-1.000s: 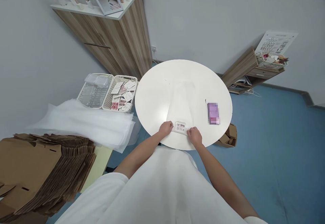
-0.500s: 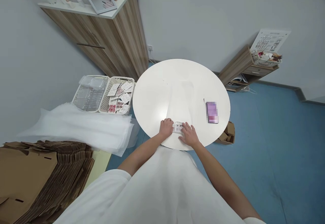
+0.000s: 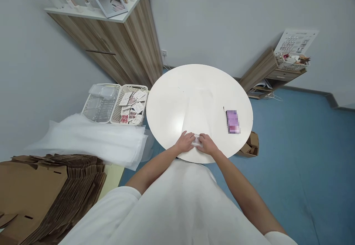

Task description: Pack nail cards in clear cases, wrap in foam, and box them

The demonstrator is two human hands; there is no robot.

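Near the front edge of the round white table (image 3: pixel 169 100), a small flat clear plastic case (image 3: pixel 196 140) lies between my hands. Its middle looks whitish and blurred, and its contents are hard to make out. My left hand (image 3: pixel 186 142) grips the left end with curled fingers. At the right end, my right hand (image 3: pixel 207 144) closes on it in the same way. A thin, translucent white sheet (image 3: pixel 199 111) stretches away from the case across the tabletop. Whether the sheet's near end covers the case cannot be told.
On the table's right lies a purple pixelated item (image 3: pixel 233 121). Left are a basket of clear cases (image 3: pixel 101 102), a basket of carded packs (image 3: pixel 130 104), stacked white sheets (image 3: pixel 97 139) and flattened cardboard (image 3: pixel 74 189). A cardboard box (image 3: pixel 251 145) stands on the floor at right.
My left hand has moved right and my right hand has curled inward, so both are closer together around the case. Its printed contents look paler than before. The view has shifted slightly.
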